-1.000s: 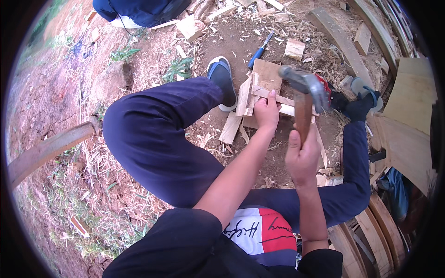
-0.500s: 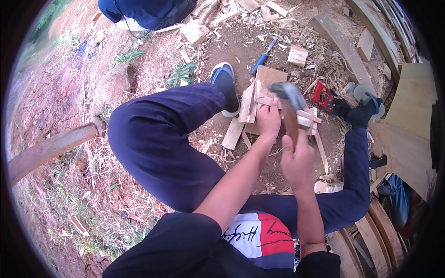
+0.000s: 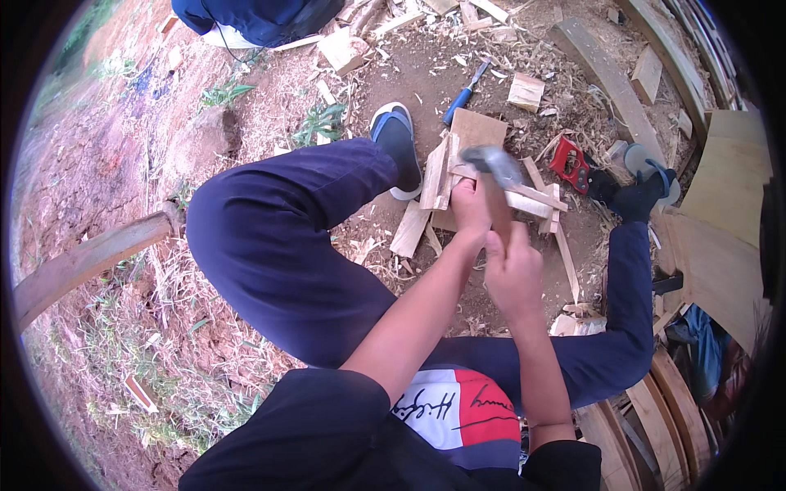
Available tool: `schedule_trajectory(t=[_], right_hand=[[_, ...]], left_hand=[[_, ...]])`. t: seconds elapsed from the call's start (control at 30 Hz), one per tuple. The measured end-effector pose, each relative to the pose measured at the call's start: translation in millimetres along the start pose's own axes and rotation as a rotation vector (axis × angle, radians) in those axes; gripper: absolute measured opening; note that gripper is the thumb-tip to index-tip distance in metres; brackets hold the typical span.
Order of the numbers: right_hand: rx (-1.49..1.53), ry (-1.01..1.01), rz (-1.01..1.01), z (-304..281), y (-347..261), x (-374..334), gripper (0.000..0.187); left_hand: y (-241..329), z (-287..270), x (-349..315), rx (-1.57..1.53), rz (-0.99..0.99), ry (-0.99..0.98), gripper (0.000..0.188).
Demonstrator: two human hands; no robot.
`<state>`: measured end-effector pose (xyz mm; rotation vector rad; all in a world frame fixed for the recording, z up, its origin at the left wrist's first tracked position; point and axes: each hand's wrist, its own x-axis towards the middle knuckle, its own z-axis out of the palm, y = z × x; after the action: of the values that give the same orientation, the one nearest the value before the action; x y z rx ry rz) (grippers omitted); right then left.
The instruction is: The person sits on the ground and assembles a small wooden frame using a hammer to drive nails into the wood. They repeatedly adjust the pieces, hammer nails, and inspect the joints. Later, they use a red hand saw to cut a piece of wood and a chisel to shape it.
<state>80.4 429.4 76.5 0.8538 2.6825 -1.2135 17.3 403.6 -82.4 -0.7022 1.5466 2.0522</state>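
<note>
Dark slanted lettering (image 3: 446, 421) on white-and-red shirt front (image 3: 490, 427)

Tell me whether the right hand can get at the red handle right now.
Probably not yet: the right hand is wrapped around the hammer. Once freed, it likely could, since the red handle lies uncovered, just beyond the wood pieces.

An open-air woodworking spot occupies bare earth (image 3: 413, 86), where pale shavings (image 3: 565, 123) lie scattered around a red-handled saw (image 3: 566, 161). A blue-handled chisel (image 3: 460, 103) and a squared wood block (image 3: 526, 92) lie beyond the saw, a hammer (image 3: 496, 206) is gripped to its left, and a long plank (image 3: 604, 72) lies beyond it to the right; a green weed (image 3: 319, 123) well left of the saw marks the setting as outdoors.
</note>
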Motion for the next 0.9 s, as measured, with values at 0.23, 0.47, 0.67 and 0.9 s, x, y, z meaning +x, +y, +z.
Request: schedule_trajectory(t=[0.23, 0.47, 0.67, 0.9], right_hand=[[0.301, 0.141, 0.001, -32.9, -19.2, -2.9, 0.031], [0.354, 0.064, 0.185, -13.3, 23.9, -10.9, 0.032], [0.410, 0.072, 0.233, -22.2, 25.3, -5.2, 0.036], [0.326, 0.034, 0.173, -19.0, 18.0, -6.9, 0.037]], left_hand=[[-2.0, 8.0, -0.5, -0.048, -0.008, 0.027, 0.038], [-0.4, 7.7, -3.9, -0.053, -0.054, 0.031, 0.032], [-0.6, 7.4, -1.3, 0.016, -0.026, 0.054, 0.038], [3.5, 9.5, -2.1, 0.004, 0.007, 0.080, 0.040]])
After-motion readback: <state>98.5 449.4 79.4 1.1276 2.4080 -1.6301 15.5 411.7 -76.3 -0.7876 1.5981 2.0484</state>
